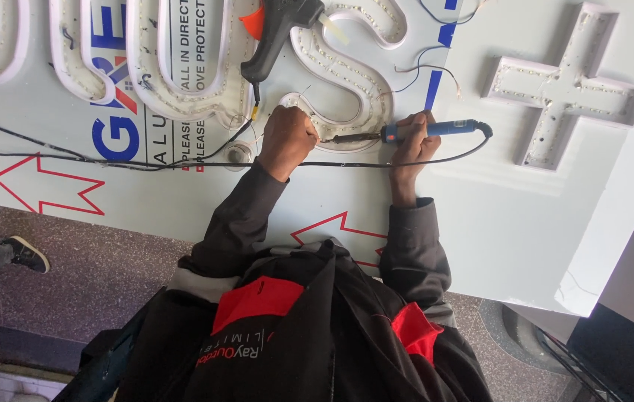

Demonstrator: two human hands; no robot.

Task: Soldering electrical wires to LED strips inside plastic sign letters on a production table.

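Dark jacket with red collar lining (257,294) is filling the near edge, both sleeves reaching forward over the panel. Left hand (287,138) is resting clenched in a fist on the pale protective-film sheet (480,223), fingers (303,125) apparently pinching a thin wire end right at the lower curve of the S-shaped channel letter (346,74), likely steadying it for the tip; the wire itself is too small to confirm. Right hand (413,145) is grasping the blue soldering iron (428,130) by its handle, held sideways, the dark tip pointing left and just meeting the left fist. The iron's black cord (257,164) is looping off the handle and running under both wrists across the sheet. Red outline arrows (49,182) are printed on the film nearby. Farther out, a black glue gun (276,33) is lying across the letters, parked within reach. A plus-shaped channel piece (562,89) with LED dots is sitting well apart to the right. Someone else's shoe (26,253) is showing on the floor at left.
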